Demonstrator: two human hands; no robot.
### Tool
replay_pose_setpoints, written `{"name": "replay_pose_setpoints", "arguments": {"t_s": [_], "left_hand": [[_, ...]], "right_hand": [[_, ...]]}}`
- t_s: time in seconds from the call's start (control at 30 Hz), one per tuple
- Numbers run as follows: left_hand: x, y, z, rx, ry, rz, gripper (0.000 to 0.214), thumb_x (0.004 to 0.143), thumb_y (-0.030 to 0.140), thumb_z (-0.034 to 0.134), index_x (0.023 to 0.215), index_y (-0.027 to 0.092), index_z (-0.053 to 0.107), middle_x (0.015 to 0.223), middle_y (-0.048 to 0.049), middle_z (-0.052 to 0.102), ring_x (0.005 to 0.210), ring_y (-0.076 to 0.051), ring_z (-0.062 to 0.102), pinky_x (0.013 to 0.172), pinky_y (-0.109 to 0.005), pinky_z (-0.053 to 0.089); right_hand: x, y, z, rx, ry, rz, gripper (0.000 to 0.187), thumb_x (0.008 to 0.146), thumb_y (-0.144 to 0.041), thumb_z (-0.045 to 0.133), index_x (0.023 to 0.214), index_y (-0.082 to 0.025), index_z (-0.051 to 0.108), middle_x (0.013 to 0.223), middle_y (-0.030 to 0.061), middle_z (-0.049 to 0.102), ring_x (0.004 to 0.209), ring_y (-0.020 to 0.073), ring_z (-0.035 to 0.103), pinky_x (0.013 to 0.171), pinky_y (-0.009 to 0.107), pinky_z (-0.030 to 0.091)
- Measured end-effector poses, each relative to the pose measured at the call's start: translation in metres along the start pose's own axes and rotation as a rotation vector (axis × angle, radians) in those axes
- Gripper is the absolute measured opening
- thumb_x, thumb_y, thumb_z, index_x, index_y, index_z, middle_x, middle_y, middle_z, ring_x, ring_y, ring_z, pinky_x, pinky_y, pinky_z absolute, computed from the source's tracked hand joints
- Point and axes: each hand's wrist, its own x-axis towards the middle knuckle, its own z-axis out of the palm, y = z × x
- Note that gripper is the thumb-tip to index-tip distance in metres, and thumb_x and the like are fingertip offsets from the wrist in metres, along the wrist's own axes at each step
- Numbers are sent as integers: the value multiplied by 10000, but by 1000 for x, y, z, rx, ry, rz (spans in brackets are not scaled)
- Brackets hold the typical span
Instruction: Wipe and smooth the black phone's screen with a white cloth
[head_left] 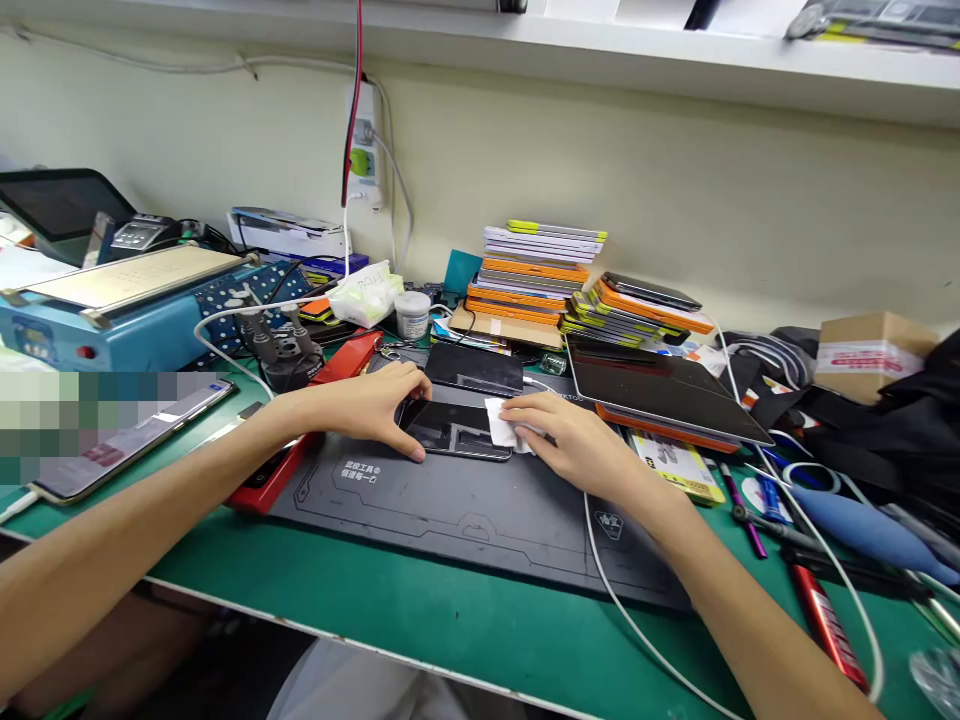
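Observation:
A dark smartphone (439, 422) lies flat on a grey work mat (450, 510), with bright reflections across its glass. My left hand (379, 402) grips its left end, the thumb at the near edge and the fingers at the far edge. In my right hand (570, 435) is a folded white tissue (498, 424), pressed at the phone's right end under bent fingers. Just behind lies a second dark phone (474, 367), also on the mat, with a white cable near its right end. Part of the first phone is hidden by my hands and the tissue.
Left of the mat are a red tool case (259, 490), a large lit phone (142, 440) and a blue machine (142, 320). Stacked boxes (532, 280) stand behind. To the right, a dark tablet-like panel (660, 390) rests on boxes; a white cable (600, 560) crosses the mat.

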Motion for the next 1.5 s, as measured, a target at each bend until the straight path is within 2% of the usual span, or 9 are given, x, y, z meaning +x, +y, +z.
{"name": "replay_pose_setpoints", "arguments": {"t_s": [0.2, 0.4, 0.5, 0.83, 0.93, 1.1, 1.23, 1.33, 1.5], "left_hand": [[2, -15, 8, -99, 27, 28, 808, 704, 746, 823, 1298, 246, 601, 1331, -85, 611, 1275, -313, 553, 1068, -374, 462], [-2, -20, 4, -129, -19, 65, 834, 723, 670, 850, 1392, 254, 574, 1405, -88, 568, 1346, -307, 513, 1144, -370, 421], [-2, -19, 3, -135, -22, 55, 832, 708, 658, 860, 1376, 243, 589, 1391, -91, 573, 1340, -311, 511, 1133, -367, 424], [1, -28, 9, -162, 38, 118, 881, 659, 741, 839, 1341, 235, 607, 1360, -84, 597, 1322, -318, 499, 1082, -352, 423], [0, -27, 7, -157, 41, 123, 874, 670, 738, 829, 1339, 223, 605, 1347, -92, 587, 1316, -318, 493, 1090, -357, 414], [-2, -22, 3, -149, 26, 113, 884, 647, 679, 863, 1349, 213, 595, 1341, -91, 575, 1317, -313, 488, 1109, -355, 404], [-3, -22, 1, -144, 3, 124, 894, 645, 670, 854, 1362, 208, 588, 1368, -98, 563, 1332, -315, 484, 1129, -361, 398], [-3, -24, 1, -152, -5, 130, 905, 668, 675, 831, 1396, 202, 574, 1398, -105, 547, 1354, -313, 478, 1148, -367, 390], [-4, -28, 0, -189, -26, 114, 872, 700, 633, 831, 1425, 217, 581, 1399, -88, 546, 1352, -287, 494, 1152, -336, 388]], "right_hand": [[-1, -8, -7, -45, -6, -9, 374, 970, -119, 478, 1164, -248, 771, 1256, 43, 765, 1174, 228, 719, 989, 402, 624], [3, -16, 12, -23, 31, -20, 400, 998, -118, 463, 1265, -224, 742, 1318, 76, 742, 1224, 238, 693, 1046, 427, 599], [7, -28, 22, 8, 46, -25, 427, 1005, -111, 469, 1352, -204, 698, 1395, 98, 705, 1273, 246, 669, 1088, 447, 573], [30, -80, 37, 42, -14, -224, 521, 983, -74, 471, 1454, -230, 631, 1410, 85, 694, 1348, 235, 617, 1138, 475, 537], [36, -79, 37, 21, -16, -247, 467, 988, -83, 484, 1406, -208, 650, 1399, 82, 704, 1327, 239, 633, 1155, 483, 516], [30, -69, 24, -12, 26, -272, 359, 983, -79, 518, 1255, -220, 705, 1228, 60, 776, 1121, 221, 724, 1129, 514, 528], [30, -73, 29, -28, 32, -273, 402, 986, -76, 502, 1329, -193, 674, 1328, 94, 740, 1228, 250, 681, 1057, 488, 576], [36, -79, 34, -28, -15, -298, 430, 1002, -102, 492, 1400, -168, 641, 1414, 101, 697, 1331, 261, 630, 1116, 483, 544], [32, -62, 19, -4, -24, -302, 288, 1017, -130, 546, 1235, -205, 718, 1261, 52, 772, 1150, 217, 722, 1157, 486, 502]]}}
